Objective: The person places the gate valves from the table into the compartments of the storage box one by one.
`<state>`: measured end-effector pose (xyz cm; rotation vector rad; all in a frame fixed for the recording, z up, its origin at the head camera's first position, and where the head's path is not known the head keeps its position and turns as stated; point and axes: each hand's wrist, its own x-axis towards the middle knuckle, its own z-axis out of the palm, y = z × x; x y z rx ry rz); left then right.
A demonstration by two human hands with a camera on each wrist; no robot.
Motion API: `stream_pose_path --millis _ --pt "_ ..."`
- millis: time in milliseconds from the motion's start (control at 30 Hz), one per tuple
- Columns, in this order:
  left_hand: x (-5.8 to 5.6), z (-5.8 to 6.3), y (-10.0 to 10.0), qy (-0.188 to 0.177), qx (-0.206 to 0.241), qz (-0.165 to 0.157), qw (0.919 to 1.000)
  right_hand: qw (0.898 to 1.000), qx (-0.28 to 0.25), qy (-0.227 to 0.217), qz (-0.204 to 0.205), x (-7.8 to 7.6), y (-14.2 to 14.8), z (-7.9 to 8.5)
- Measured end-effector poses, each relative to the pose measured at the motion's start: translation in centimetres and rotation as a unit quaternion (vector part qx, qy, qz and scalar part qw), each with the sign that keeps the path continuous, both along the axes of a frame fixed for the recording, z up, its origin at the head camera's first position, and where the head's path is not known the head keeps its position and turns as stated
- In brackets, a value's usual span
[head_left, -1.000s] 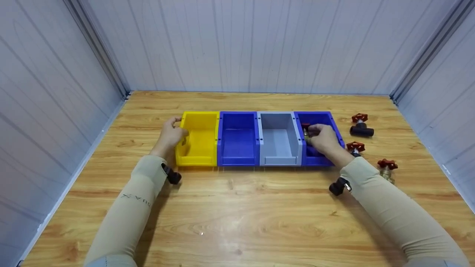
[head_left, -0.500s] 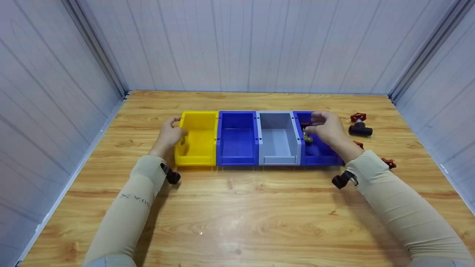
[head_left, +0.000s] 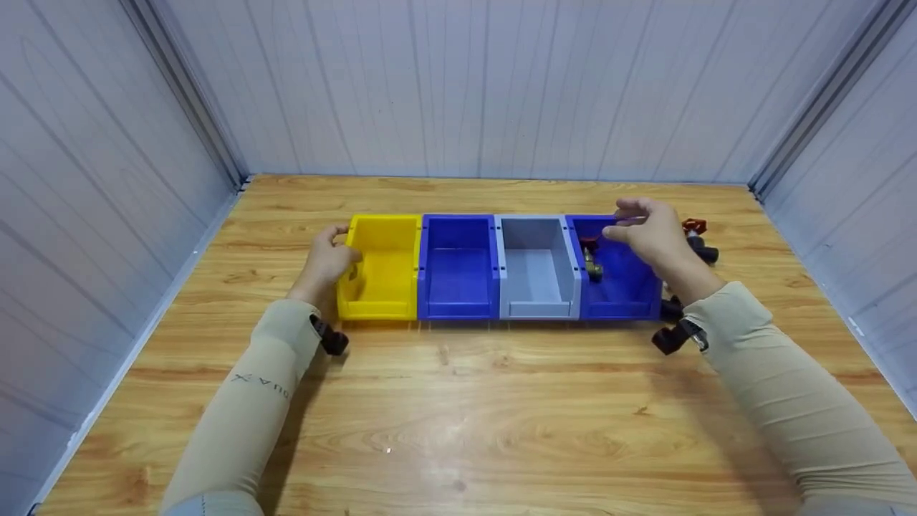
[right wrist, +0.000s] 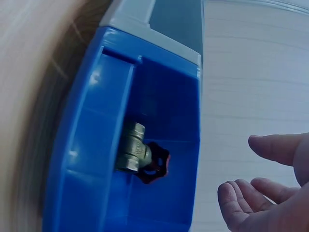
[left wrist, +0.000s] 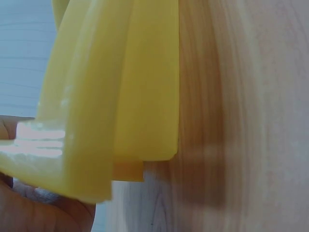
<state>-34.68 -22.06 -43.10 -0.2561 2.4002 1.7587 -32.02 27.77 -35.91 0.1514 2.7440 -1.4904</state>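
Observation:
My left hand (head_left: 328, 259) grips the left wall of the yellow bin (head_left: 383, 312), thumb inside and fingers outside. In the left wrist view, the same hand (left wrist: 43, 212) shows at the yellow wall's edge. My right hand (head_left: 658, 235) hovers over the back right of the right-hand blue bin (head_left: 623, 311), thumb and fingers apart, holding nothing. Inside that bin lies a brass valve (head_left: 593, 266) with a dark red handwheel, on its left side. The right wrist view shows the brass valve (right wrist: 130, 152) lying in the bin, with the right hand (right wrist: 275, 188) clear of it.
Another blue bin (head_left: 458, 311) and a grey bin (head_left: 540, 311) stand between, joined in one row. Right of the row, a black valve (head_left: 706, 252) with a red handwheel and another black fitting (head_left: 672, 308) are partly hidden by the right arm. Panel walls (head_left: 458, 86) enclose the table.
My right hand has let go of the brass valve in the right-hand blue bin, then risen back and to the right. The left hand has kept its grip on the yellow bin.

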Motion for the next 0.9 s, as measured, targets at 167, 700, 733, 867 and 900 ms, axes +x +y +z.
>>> stream_pose_path --millis 167,700,733,867,900 --pt "0.0 0.1 0.0 -0.003 0.003 0.004 1.0000 1.000 -0.004 0.004 -0.006 0.0 0.5 0.7" --pt "0.1 0.0 0.2 0.001 0.016 0.001 0.9999 0.998 0.012 0.056 -0.020 0.2 2.4 1.7" --pt "0.2 0.0 0.2 0.000 0.020 0.001 0.9998 0.998 0.012 0.054 -0.020 0.2 2.5 1.7" --pt "0.4 0.0 0.1 -0.011 0.041 0.002 0.9991 0.998 0.009 0.052 -0.022 0.1 3.4 1.9" --pt "0.4 0.0 0.1 -0.014 0.046 0.003 0.9989 0.998 0.007 0.052 -0.021 0.1 3.6 1.9"
